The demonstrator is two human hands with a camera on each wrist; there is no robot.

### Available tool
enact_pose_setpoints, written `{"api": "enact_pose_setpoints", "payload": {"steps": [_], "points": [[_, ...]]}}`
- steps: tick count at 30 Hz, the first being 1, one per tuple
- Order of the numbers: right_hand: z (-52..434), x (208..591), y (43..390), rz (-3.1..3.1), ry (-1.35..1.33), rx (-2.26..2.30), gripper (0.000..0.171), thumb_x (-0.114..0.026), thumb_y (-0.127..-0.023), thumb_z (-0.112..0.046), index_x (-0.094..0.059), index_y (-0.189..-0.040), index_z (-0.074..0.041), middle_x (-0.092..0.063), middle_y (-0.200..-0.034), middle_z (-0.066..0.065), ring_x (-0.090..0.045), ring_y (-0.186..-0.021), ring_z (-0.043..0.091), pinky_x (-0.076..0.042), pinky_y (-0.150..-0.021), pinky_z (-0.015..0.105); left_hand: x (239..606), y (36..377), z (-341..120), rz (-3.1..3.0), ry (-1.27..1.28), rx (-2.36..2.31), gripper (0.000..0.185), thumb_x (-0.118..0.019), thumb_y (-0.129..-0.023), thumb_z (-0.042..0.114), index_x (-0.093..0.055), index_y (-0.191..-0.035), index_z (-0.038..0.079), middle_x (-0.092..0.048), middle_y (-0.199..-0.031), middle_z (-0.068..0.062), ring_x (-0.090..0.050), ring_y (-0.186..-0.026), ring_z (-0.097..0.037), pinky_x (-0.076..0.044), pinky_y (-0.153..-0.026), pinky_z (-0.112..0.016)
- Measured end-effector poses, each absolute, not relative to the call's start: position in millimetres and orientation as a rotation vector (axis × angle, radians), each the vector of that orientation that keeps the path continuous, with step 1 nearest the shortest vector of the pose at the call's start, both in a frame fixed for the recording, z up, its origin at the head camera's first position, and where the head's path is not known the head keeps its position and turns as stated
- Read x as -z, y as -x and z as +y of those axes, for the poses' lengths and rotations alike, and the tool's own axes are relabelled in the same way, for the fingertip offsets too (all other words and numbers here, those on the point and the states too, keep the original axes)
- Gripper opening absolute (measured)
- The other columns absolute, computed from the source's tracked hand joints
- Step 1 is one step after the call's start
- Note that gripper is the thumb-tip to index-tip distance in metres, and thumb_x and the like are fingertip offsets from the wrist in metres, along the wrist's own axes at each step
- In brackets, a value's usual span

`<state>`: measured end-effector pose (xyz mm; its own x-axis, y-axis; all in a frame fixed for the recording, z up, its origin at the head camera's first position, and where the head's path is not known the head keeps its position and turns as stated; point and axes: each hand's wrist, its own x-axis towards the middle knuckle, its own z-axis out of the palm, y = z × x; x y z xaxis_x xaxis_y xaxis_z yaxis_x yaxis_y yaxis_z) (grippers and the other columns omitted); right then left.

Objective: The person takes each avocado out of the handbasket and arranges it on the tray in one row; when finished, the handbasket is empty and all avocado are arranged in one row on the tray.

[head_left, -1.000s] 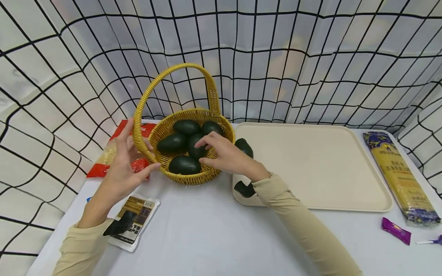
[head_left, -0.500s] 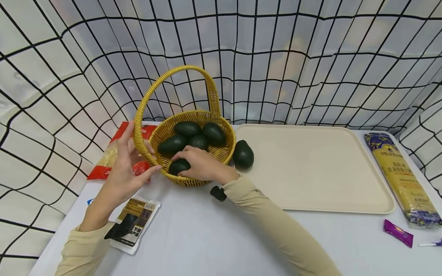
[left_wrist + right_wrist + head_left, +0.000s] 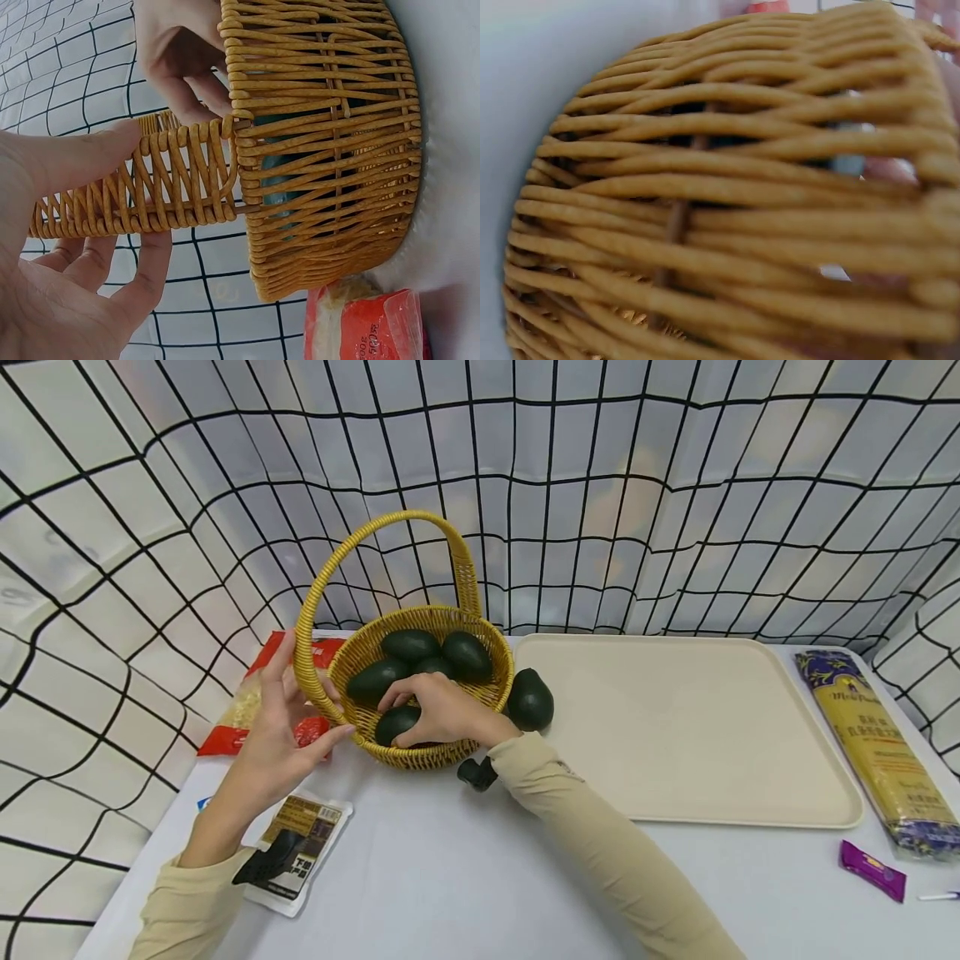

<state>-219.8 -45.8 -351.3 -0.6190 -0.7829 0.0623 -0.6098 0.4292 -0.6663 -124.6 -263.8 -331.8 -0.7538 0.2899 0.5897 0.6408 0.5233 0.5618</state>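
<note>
Nearest the viewer, on the white table (image 3: 465, 877): a small dark snack packet (image 3: 296, 852) lying flat beside the left sleeve, untouched. Just beyond it, left hand (image 3: 281, 735) with fingers straight and relaxed, cupped against the base of the handle (image 3: 311, 635) of the wicker basket (image 3: 442, 752), thumb (image 3: 82, 154) pressed along the weave, seemingly to keep the basket from sliding or tipping. Right hand (image 3: 442, 714) reaching over the near rim and curled round the front avocado (image 3: 396, 723), fingers on top, thumb underneath, apparently a hold fit for lifting. Deeper in the basket, three more avocados (image 3: 420, 656) lying loose against each other. Outside it, touching the right wall, one avocado (image 3: 530, 700) resting at the corner of the beige tray (image 3: 690, 727). Behind the left hand, a red bag (image 3: 247, 710). Far right, a long pasta packet (image 3: 873, 739) and a purple sweet (image 3: 872, 870). Beyond everything, gridded cloth walls (image 3: 600, 485).
</note>
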Motion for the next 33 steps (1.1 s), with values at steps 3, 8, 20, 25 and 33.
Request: {"api": "enact_pose_setpoints", "payload": {"steps": [3,8,20,25,33], "points": [[-38,347,222,2.392,1.155,1.044,0.047,-0.087,-0.086,-0.016,-0.071,-0.13,-0.01,-0.072,-0.126,0.007,-0.062,-0.121,0.02,-0.051,-0.103,0.028,332,125,-264,-2.345,0.747,1.127,0.134,-0.081,-0.063,-0.032,-0.001,-0.164,0.004,-0.052,-0.11,-0.007,-0.058,-0.1,-0.003,-0.049,-0.094,-0.008],[-6,333,226,2.385,1.056,1.201,0.052,-0.089,-0.085,-0.02,-0.07,-0.133,-0.012,-0.069,-0.131,0.007,-0.061,-0.12,0.023,-0.051,-0.104,0.033,333,126,-261,-2.348,0.742,1.146,0.134,-0.081,-0.064,-0.032,-0.001,-0.165,0.005,-0.053,-0.111,-0.004,-0.059,-0.1,-0.003,-0.05,-0.092,-0.009],[141,309,237,2.518,0.533,1.528,0.055,-0.087,-0.087,-0.019,-0.067,-0.137,-0.011,-0.065,-0.137,0.009,-0.06,-0.118,0.029,-0.05,-0.096,0.045,332,123,-266,-2.363,0.753,1.137,0.126,-0.079,-0.071,-0.018,0.001,-0.165,0.005,-0.054,-0.112,-0.009,-0.062,-0.099,-0.002,-0.051,-0.092,-0.009],[173,336,245,2.539,0.306,1.506,0.052,-0.084,-0.089,-0.019,-0.066,-0.138,-0.009,-0.061,-0.141,0.013,-0.062,-0.117,0.031,-0.053,-0.09,0.036,333,122,-268,-2.349,0.781,1.145,0.112,-0.072,-0.081,0.022,0.001,-0.164,0.003,-0.054,-0.112,-0.009,-0.061,-0.1,-0.001,-0.05,-0.093,-0.009],[185,362,242,2.634,0.205,1.243,0.057,-0.08,-0.092,-0.03,-0.062,-0.141,-0.005,-0.059,-0.141,0.022,-0.06,-0.121,0.04,-0.052,-0.095,0.045,333,125,-266,-2.33,0.827,1.145,0.111,-0.072,-0.082,0.021,0.0,-0.163,0.002,-0.054,-0.112,-0.006,-0.06,-0.101,-0.003,-0.05,-0.093,-0.009]]}}
